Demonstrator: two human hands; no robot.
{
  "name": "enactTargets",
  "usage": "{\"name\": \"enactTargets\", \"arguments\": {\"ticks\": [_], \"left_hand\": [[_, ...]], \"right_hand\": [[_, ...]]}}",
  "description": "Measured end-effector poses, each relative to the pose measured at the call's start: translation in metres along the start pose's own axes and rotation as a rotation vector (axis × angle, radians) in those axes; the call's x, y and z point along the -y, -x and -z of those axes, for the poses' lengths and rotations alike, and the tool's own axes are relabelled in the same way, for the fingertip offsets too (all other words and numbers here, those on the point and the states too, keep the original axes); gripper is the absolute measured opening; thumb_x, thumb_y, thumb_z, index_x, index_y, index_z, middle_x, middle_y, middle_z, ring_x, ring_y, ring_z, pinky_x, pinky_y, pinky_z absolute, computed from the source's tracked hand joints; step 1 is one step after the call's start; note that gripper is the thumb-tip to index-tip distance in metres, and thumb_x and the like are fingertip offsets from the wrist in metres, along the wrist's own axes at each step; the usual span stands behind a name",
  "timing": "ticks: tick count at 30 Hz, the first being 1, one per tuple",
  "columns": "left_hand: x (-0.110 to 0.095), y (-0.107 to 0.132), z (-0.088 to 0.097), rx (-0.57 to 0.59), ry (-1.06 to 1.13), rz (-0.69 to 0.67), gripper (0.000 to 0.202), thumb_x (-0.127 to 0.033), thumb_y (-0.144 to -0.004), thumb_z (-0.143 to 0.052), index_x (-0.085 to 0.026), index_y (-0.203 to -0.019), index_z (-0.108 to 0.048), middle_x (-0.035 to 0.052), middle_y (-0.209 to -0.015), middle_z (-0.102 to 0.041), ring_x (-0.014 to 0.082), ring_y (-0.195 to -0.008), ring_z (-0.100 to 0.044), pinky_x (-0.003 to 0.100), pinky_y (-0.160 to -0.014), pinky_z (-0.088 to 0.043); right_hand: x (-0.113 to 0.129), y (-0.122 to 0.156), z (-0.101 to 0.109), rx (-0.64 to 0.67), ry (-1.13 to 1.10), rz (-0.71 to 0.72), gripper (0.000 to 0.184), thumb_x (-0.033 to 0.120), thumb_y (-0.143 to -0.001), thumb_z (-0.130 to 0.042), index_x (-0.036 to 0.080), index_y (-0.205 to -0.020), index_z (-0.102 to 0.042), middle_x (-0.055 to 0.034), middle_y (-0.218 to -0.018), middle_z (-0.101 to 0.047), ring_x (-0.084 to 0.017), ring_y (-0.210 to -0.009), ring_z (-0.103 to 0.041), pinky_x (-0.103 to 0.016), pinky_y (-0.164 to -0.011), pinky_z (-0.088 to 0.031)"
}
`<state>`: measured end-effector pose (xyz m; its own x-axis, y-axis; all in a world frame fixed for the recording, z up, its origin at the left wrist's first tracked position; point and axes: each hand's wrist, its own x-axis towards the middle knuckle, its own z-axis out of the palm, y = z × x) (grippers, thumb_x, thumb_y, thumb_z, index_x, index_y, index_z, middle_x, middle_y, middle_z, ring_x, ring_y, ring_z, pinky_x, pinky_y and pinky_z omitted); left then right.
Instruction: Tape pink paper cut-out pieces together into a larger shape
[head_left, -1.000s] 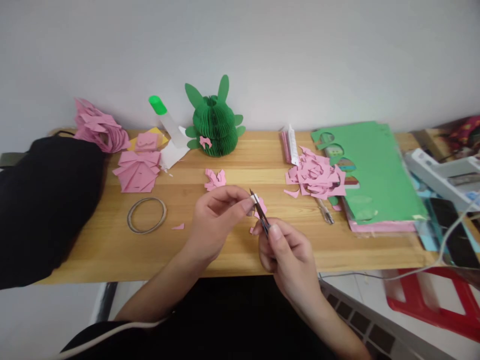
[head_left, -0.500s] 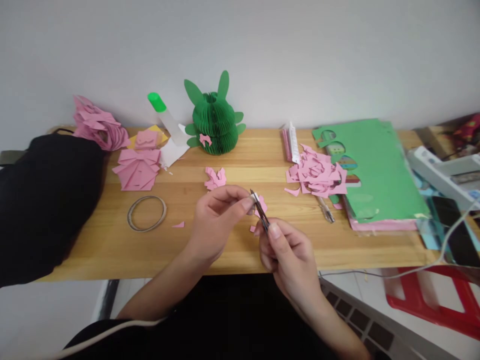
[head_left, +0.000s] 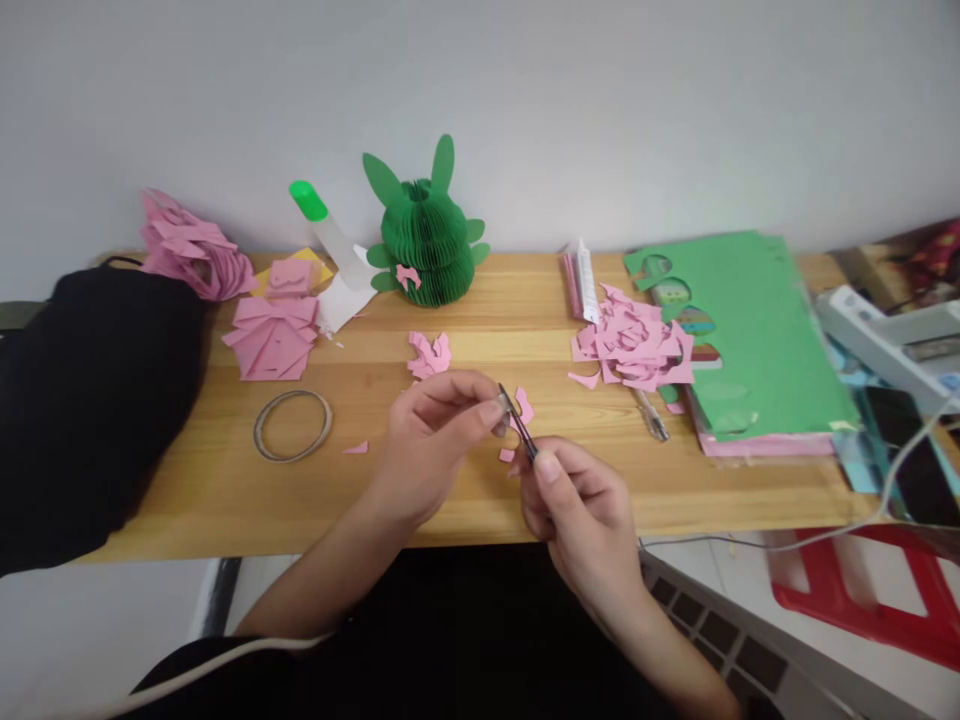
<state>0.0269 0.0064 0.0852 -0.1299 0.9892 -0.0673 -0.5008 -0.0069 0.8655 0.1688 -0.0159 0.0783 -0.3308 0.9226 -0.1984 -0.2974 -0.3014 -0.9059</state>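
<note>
Over the middle of the wooden table (head_left: pixel 225 490), my left hand (head_left: pixel 431 440) pinches a small pink paper piece (head_left: pixel 523 406) between thumb and fingertips. My right hand (head_left: pixel 577 510) is closed round small scissors (head_left: pixel 517 425), whose blades point up and left into that paper. A tiny pink offcut (head_left: pixel 507 455) lies on the table just under the blades. A small cluster of cut pink shapes (head_left: pixel 429 356) lies just beyond my left hand.
A green honeycomb paper cactus (head_left: pixel 424 240) stands at the back, a green-capped glue tube (head_left: pixel 326 232) beside it. Folded pink papers (head_left: pixel 274 335) and a tape ring (head_left: pixel 292 425) lie left, a black bag (head_left: pixel 82 400) further left. Pink scraps (head_left: pixel 634 345), a pen (head_left: pixel 651 417) and green sheets (head_left: pixel 739 340) lie right.
Both hands stay almost in place with the scissors at the pink piece; the view has shifted slightly, nothing else has moved.
</note>
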Motion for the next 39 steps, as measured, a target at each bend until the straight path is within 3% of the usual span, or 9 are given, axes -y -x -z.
{"name": "enactTargets", "arguments": {"ticks": [5, 7, 11, 14, 16, 18, 22, 28, 39], "left_hand": [[-0.004, -0.001, 0.007, 0.153, 0.056, 0.021, 0.017, -0.030, -0.073, -0.083, -0.019, -0.068, -0.071, -0.0019, -0.061, -0.063, 0.0087, -0.057, -0.057, 0.021, -0.056, -0.049], [-0.007, -0.003, 0.014, 0.137, 0.022, -0.020, 0.016, -0.029, -0.074, -0.083, -0.020, -0.069, -0.071, -0.0017, -0.062, -0.063, 0.0094, -0.059, -0.057, 0.021, -0.057, -0.049], [-0.024, -0.004, 0.029, 0.047, -0.259, -0.261, 0.005, -0.026, -0.080, -0.077, -0.022, -0.080, -0.074, 0.0004, -0.074, -0.069, 0.0126, -0.070, -0.064, 0.025, -0.066, -0.053], [-0.043, 0.001, 0.029, 0.157, -0.540, -0.370, 0.017, -0.018, -0.086, -0.069, -0.027, -0.099, -0.075, 0.0017, -0.089, -0.075, 0.0174, -0.081, -0.070, 0.032, -0.075, -0.057], [-0.053, 0.006, 0.024, 0.214, -0.684, -0.363, 0.032, -0.013, -0.081, -0.073, -0.030, -0.108, -0.074, 0.0013, -0.093, -0.077, 0.0212, -0.084, -0.072, 0.037, -0.079, -0.057], [-0.058, 0.011, 0.017, 0.195, -0.752, -0.324, 0.040, -0.011, -0.075, -0.078, -0.030, -0.110, -0.074, 0.0019, -0.093, -0.078, 0.0240, -0.086, -0.072, 0.039, -0.084, -0.057], [-0.059, 0.016, 0.008, 0.182, -0.830, -0.287, 0.037, -0.014, -0.075, -0.078, -0.030, -0.109, -0.075, 0.0012, -0.090, -0.078, 0.0228, -0.085, -0.072, 0.038, -0.089, -0.054], [-0.055, 0.014, 0.007, 0.215, -0.868, -0.303, 0.032, -0.017, -0.076, -0.078, -0.029, -0.106, -0.076, 0.0012, -0.087, -0.077, 0.0210, -0.082, -0.070, 0.034, -0.085, -0.053], [-0.046, 0.004, 0.018, 0.350, -0.889, -0.318, 0.038, -0.014, -0.077, -0.076, -0.031, -0.111, -0.073, -0.0002, -0.080, -0.075, 0.0190, -0.076, -0.069, 0.035, -0.086, -0.053]], "right_hand": [[0.006, 0.002, 0.005, 0.014, 0.279, 0.171, 0.021, 0.039, -0.092, -0.062, 0.020, -0.084, -0.063, 0.0072, -0.057, -0.041, -0.006, -0.046, -0.032, -0.018, -0.043, -0.029], [0.012, 0.002, 0.011, 0.010, 0.465, 0.279, 0.013, 0.033, -0.092, -0.062, 0.020, -0.089, -0.064, 0.0060, -0.059, -0.050, -0.007, -0.049, -0.041, -0.019, -0.047, -0.037], [0.027, 0.002, 0.023, 0.034, 0.867, 0.570, 0.010, 0.026, -0.089, -0.064, 0.018, -0.094, -0.062, 0.0030, -0.063, -0.062, -0.010, -0.050, -0.051, -0.021, -0.047, -0.042], [0.039, 0.003, 0.029, 0.093, 1.064, 0.668, 0.012, 0.025, -0.089, -0.064, 0.018, -0.099, -0.061, -0.0020, -0.073, -0.071, -0.012, -0.053, -0.058, -0.023, -0.048, -0.044], [0.047, 0.004, 0.031, 0.133, 1.148, 0.677, 0.014, 0.026, -0.090, -0.063, 0.020, -0.103, -0.061, -0.0031, -0.078, -0.074, -0.012, -0.050, -0.058, -0.024, -0.046, -0.043], [0.053, 0.006, 0.032, 0.162, 1.212, 0.684, 0.016, 0.028, -0.091, -0.062, 0.021, -0.106, -0.061, -0.0042, -0.079, -0.075, -0.013, -0.048, -0.058, -0.025, -0.044, -0.042], [0.061, 0.008, 0.033, 0.180, 1.302, 0.700, 0.018, 0.030, -0.093, -0.059, 0.022, -0.108, -0.061, -0.0066, -0.082, -0.076, -0.015, -0.047, -0.058, -0.027, -0.044, -0.041], [0.065, 0.009, 0.034, 0.217, 1.328, 0.676, 0.015, 0.031, -0.094, -0.057, 0.021, -0.104, -0.062, 0.0014, -0.058, -0.062, -0.012, -0.039, -0.047, -0.026, -0.040, -0.034], [0.061, 0.004, 0.039, 0.252, 1.218, 0.566, 0.015, 0.030, -0.092, -0.061, 0.022, -0.104, -0.064, 0.0009, -0.062, -0.065, -0.011, -0.039, -0.047, -0.026, -0.042, -0.036]]}}
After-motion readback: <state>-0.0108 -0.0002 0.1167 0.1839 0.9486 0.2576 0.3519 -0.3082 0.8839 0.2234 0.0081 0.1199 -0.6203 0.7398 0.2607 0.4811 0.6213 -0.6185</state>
